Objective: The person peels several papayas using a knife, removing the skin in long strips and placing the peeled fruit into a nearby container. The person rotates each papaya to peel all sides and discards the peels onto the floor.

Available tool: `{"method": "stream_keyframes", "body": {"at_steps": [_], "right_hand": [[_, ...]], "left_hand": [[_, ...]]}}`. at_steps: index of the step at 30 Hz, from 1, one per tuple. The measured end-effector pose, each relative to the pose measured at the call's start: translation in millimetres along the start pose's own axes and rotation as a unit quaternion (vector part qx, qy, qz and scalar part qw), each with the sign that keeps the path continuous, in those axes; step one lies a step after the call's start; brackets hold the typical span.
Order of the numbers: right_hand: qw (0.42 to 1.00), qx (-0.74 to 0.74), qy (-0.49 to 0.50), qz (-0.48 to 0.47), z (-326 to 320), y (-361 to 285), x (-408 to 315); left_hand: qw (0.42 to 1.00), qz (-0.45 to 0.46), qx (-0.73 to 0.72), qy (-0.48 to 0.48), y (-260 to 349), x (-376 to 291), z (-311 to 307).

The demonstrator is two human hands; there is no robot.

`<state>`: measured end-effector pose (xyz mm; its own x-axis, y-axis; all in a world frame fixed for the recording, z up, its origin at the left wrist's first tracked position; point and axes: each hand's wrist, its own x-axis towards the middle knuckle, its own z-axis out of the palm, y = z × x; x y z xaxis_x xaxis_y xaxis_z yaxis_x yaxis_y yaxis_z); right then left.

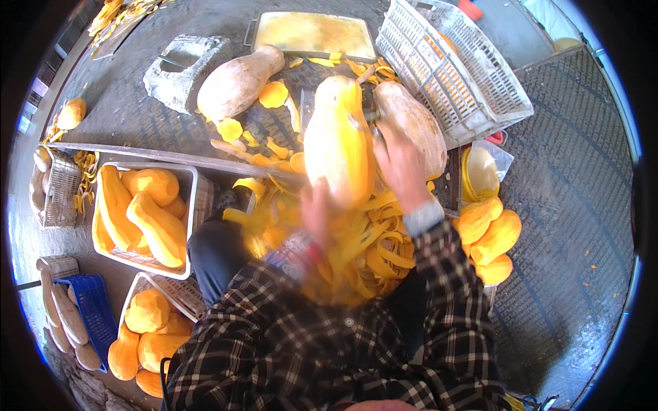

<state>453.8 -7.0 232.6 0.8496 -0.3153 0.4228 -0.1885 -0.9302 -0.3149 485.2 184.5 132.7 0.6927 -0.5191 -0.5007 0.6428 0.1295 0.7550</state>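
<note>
A large, partly peeled butternut squash (336, 144) lies lengthwise before me, its flesh bright yellow with paler skin on part of it. Against its near end rests my left hand (316, 208), blurred, holding the squash. My right hand (402, 160) grips a peeler (366, 118), whose metal head is at the squash's right side; the motion blurs its shape. Just right of that hand is an unpeeled squash (417, 126). Long yellow peelings (388, 251) are heaped below, between my knees. Another unpeeled squash (239, 82) lies farther off to the left.
Peeled squashes fill a white crate (193, 205) at left and another crate (177, 290) below it. A slatted plastic crate (447, 67) leans at upper right, near a yellow bucket (478, 174). A concrete block (180, 72) and a shallow tray (314, 33) stand at the back.
</note>
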Motion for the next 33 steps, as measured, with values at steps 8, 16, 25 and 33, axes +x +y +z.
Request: {"method": "stream_keyframes", "body": {"at_steps": [8,16,25,33], "right_hand": [[0.969,-0.137,-0.204,-0.009,23.0,6.8,117.9],[0.981,-0.090,-0.163,-0.054,-62.2,-77.3,-61.6],[0.934,0.240,0.017,0.264,-4.9,-25.8,-44.3],[0.925,0.278,0.108,0.237,61.1,-2.7,-68.0]], "left_hand": [[0.979,-0.123,-0.155,-0.053,10.5,-13.6,5.1],[0.985,-0.102,-0.137,-0.012,-8.7,-0.6,-1.9],[0.988,0.136,-0.039,0.059,29.8,92.3,-26.7],[0.986,0.081,-0.134,-0.050,25.7,96.1,-8.9]]}}
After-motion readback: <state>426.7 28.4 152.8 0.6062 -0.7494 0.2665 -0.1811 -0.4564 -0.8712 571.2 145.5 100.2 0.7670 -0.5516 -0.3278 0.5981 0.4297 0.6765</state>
